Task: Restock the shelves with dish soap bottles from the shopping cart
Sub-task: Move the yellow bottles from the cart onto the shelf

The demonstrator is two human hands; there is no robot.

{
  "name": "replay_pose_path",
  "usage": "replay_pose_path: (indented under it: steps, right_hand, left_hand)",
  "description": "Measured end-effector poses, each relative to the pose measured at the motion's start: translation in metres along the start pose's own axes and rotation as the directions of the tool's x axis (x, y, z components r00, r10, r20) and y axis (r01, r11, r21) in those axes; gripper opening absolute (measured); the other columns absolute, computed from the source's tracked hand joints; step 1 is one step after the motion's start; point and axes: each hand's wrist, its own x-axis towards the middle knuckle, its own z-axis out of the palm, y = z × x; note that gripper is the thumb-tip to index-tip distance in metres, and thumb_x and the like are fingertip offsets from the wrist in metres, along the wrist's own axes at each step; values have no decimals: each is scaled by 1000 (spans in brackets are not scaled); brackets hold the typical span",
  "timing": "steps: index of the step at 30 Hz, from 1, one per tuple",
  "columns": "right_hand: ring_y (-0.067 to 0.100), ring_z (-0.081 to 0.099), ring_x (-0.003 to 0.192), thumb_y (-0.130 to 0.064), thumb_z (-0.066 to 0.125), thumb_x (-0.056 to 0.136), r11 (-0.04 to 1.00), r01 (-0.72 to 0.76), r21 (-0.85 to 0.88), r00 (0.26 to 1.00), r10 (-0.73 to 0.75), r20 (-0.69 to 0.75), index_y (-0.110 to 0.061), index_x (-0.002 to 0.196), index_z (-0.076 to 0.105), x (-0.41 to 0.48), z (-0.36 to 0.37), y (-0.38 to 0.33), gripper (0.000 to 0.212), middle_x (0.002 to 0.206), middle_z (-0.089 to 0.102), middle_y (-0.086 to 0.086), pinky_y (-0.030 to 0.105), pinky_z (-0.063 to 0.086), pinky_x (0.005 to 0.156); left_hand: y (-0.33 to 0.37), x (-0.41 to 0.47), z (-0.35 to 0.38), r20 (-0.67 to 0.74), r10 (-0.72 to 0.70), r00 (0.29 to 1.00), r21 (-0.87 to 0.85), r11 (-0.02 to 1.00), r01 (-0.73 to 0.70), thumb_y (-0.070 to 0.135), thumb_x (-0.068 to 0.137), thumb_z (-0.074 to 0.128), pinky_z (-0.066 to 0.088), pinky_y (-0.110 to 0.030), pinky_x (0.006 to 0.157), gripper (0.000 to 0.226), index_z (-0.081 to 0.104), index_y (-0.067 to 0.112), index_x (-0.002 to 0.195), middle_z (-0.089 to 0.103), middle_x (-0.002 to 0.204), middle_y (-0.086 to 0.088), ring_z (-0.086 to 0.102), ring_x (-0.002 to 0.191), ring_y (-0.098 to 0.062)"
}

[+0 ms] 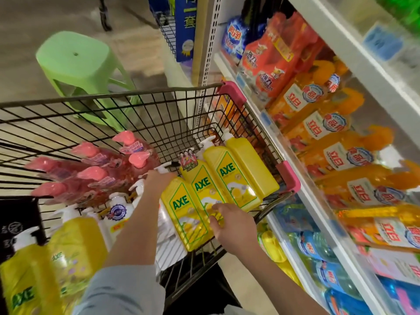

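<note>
While curling right hand [229, 223] grip onto AXE bottle [181, 202] base, cannot tell left hand [158, 181] grip at pump; could snag cart [127, 94] wire, drag 3 neighbouring bottles [227, 170].

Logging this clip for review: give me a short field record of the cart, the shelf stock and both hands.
cart: black wire shopping cart, pink corner guards, beside the shelves
in cart: row of yellow AXE dish soap bottles lying side by side; bottles with pink pumps
left hand: over the nearest yellow bottle's neck, fingers hidden
right hand: bent fingers on the row's lower ends, grip unclear
shelves: white shelves holding orange bottles
floor: green plastic stool
</note>
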Motion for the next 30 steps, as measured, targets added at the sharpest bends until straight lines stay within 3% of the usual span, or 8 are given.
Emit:
replay_pose_path:
  steps: [4,7,11,15,20,25,28,30]
  right_hand:
    - [16,58,106,-48,35,85,1000,2,-5,1000,-2,-19,-29,122,59,-1,2,1,48,117,63,-4,31,47,79]
    - [14,57,108,-46,40,89,999,22,-29,1000,-23,-19,-29,124,57,-1,2,1,42,119,61,-6,29,45,79]
    - [13,54,115,-42,46,93,998,35,-44,999,-35,12,-30,133,50,-1,-3,-1,42,129,56,-7,29,45,83]
    - [14,47,124,-47,51,90,998,52,-32,994,-49,100,-30,140,41,2,-9,-2,53,139,49,-9,30,44,90]
    - [14,40,131,-39,78,74,951,30,309,962,-111,249,-25,145,32,16,-16,-8,86,144,41,-6,28,37,100]
    - [9,41,129,-20,88,63,823,-11,568,895,-246,373,-32,145,26,35,-27,-23,104,139,44,-12,29,38,105]
    - [11,56,117,-25,91,53,737,-26,676,889,-292,352,-32,137,36,40,-34,-28,101,127,59,-9,41,47,100]
    - [3,61,105,-22,91,51,682,-32,730,920,-266,289,-36,125,44,37,-40,-30,88,115,63,-11,33,53,91]
  left_hand:
    - [11,-46,-11,-59,134,989,-59,989,-137,45,65,80,51,-38,79,70,53,5,115,61,103,-8,61,96,-29]
    - [7,-86,-25,66,256,964,-292,929,-227,26,68,85,49,-30,80,70,44,11,123,56,113,-4,56,111,-26]
    - [10,-134,-44,177,345,922,-140,936,-323,7,70,82,42,-11,62,83,32,13,135,44,120,4,47,115,-17]
    - [10,-175,-47,109,396,912,78,911,-405,22,64,87,37,-26,73,77,43,25,127,49,109,9,49,103,-14]
    - [16,-211,-52,76,574,815,198,792,-577,22,62,88,40,-27,77,74,34,59,95,54,106,11,50,95,-10]
    - [35,-227,-64,65,593,803,127,793,-596,21,56,89,42,-16,66,71,43,50,101,55,91,27,54,82,5]
    - [51,-228,-73,103,600,793,110,786,-608,24,54,90,49,-22,64,75,48,40,113,62,91,18,60,81,1]
    - [62,-225,-79,146,583,799,47,803,-594,25,53,91,55,-30,70,78,49,36,117,64,97,14,64,85,-6]
